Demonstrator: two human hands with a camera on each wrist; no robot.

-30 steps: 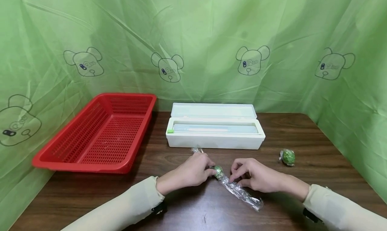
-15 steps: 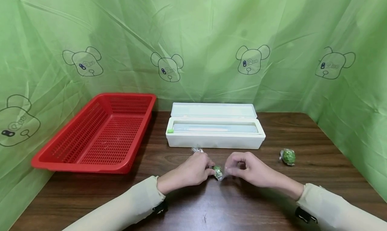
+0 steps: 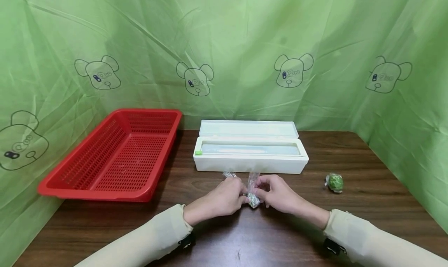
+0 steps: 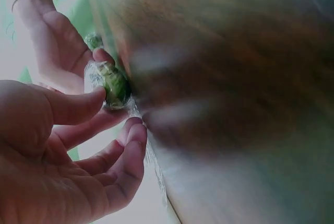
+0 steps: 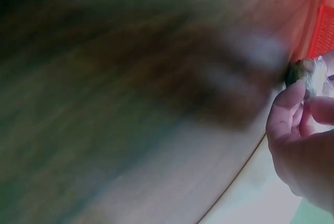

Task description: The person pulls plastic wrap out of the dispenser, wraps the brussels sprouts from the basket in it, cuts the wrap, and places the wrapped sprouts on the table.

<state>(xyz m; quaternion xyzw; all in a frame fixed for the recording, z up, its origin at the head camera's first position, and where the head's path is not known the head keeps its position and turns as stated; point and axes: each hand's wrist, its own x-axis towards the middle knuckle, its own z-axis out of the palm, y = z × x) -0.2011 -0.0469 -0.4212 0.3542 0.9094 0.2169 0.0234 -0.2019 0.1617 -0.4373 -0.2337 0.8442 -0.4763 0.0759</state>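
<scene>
A small round green vegetable [image 3: 253,202] wrapped in cling film [image 3: 253,178] is low over the table between both hands. My left hand [image 3: 224,198] pinches the wrapped vegetable at its left side. The fingers of my right hand [image 3: 278,193] pinch the film at its right, and a clear tail of it stands up toward the box. Another crumpled film end [image 3: 229,174] sticks out beyond the left knuckles. In the left wrist view, the vegetable [image 4: 117,87] shows green leaves under shiny film, with the left thumb against it. The right wrist view is mostly blurred.
A white cling film box [image 3: 250,164] with raised lid and green slider stands behind the hands. To the left is a red perforated basket [image 3: 150,195]. Another wrapped green vegetable [image 3: 336,182] lies on the wooden table [image 3: 350,150] at right. Green cloth [image 3: 238,34] hangs behind.
My right hand has moved left to the vegetable, folding the long film tail from the lower right round to point away toward the box. My left hand has stayed in place.
</scene>
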